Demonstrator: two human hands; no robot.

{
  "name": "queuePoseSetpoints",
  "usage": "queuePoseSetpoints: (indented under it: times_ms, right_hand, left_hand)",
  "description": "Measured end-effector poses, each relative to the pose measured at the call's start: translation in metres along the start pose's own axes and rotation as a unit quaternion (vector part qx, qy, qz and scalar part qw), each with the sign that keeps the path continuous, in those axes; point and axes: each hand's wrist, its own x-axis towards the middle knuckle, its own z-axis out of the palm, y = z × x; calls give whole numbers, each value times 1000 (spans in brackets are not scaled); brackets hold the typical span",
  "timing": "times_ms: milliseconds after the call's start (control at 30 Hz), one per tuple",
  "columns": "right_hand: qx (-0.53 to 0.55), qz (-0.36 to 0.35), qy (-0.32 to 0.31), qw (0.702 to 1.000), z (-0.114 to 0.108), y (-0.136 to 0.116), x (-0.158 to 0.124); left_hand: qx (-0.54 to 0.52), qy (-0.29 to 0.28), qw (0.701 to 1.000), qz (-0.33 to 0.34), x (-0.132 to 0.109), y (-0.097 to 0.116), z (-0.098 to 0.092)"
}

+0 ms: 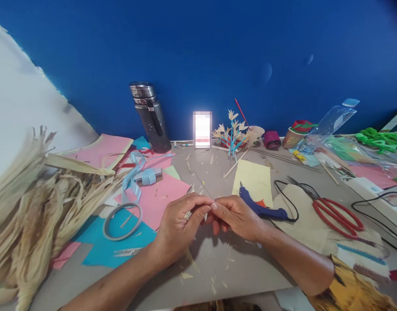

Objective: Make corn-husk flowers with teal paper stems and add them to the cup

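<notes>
My left hand (180,224) and my right hand (239,215) meet fingertip to fingertip above the middle of the table. Both are closed in a pinch around a thin wire (204,186), whose free end points up and away from me. A small pale sliver shows beneath the fingertips; what else they hold is hidden. Just right of my right hand, a blue glue gun (261,208) lies partly on a pale yellow sheet (254,173). Behind the hands stands a bunch of husk flowers (232,129) on blue stems.
Dried corn husks (33,211) heap at the left, beside a tape roll (106,226), tweezers (129,252) and coloured paper (146,190). A thermos (149,119) and a lit phone (202,129) stand by the blue wall. Red-handled scissors (337,216), a power strip (376,201) and a tilted bottle (330,125) are right.
</notes>
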Motion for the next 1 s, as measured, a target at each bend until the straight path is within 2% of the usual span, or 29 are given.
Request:
queuePoseSetpoints:
  times_ms: [133,200,267,333,433,533,600,700,800,900,1000]
  right_hand:
    - [-2,2,-5,1000,0,-1,1]
    - [3,7,-12,1000,0,-3,1]
    - [11,16,-22,1000,-1,-4,2]
    - [24,30,-35,999,-1,-4,2]
    - [61,49,-46,996,-2,-1,2]
    - [83,53,-50,994,-1,1,2]
    - [80,44,-45,995,0,1,1]
    - [68,13,-26,997,1,-3,-1]
    - [60,-23,8,998,0,-8,-3]
    - [84,-39,47,995,-3,-9,-2]
    - [145,-44,51,987,-7,-6,-1]
  left_hand:
    - [-37,-16,999,-30,2,-2,-1]
    - [-52,-37,996,-60,3,-2,-2]
    - [-32,-62,996,-59,3,-2,-3]
    - [31,-74,997,-16,2,-3,-4]
    - [154,-56,983,81,-2,-9,-2]
    - [190,-37,974,113,-7,-13,2]
    - [161,-44,983,81,-8,-14,5]
    - [74,-65,995,-30,-5,-13,6]
    - [-65,-98,984,-132,0,-11,5]
    - [-152,-102,968,-171,2,-10,4]
    - [-113,-65,978,-162,2,-9,6]
